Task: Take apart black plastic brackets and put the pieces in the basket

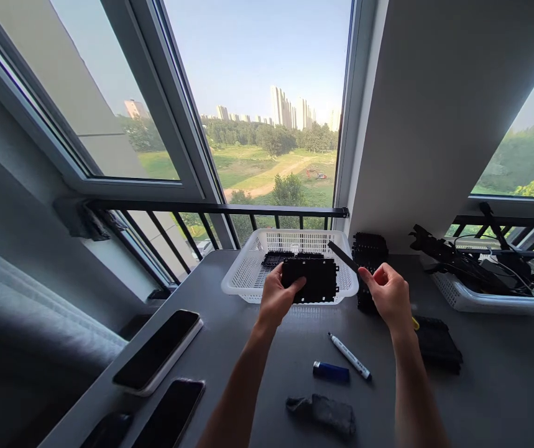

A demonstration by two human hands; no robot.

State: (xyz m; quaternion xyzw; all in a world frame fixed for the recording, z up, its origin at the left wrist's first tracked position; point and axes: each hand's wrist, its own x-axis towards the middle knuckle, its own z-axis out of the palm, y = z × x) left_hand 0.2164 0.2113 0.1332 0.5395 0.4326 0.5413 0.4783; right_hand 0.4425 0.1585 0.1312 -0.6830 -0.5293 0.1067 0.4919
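My left hand (278,295) grips a flat black plastic panel (316,281) by its left side, thumb across its face. Small tabs and notches run along the panel's edges. Pinched in my right hand (388,291) is a thin, flat black strip (342,256) that points up and left; its exact kind is unclear. The strip's tip is above and right of the panel, apart from it. Behind the panel stands a white plastic basket (241,280) with more black plastic parts (277,257) inside. A stack of black ridged parts (370,244) stands beside the basket, partly hidden by my right hand.
On the grey table (229,373) lie a marker (349,356), a blue lighter-like object (331,372), a dark crumpled cloth (322,414) and two phones (158,351) (171,414). A folded black item (438,345) is at right, near another basket (485,303) of cables. A railing (220,207) fronts the window.
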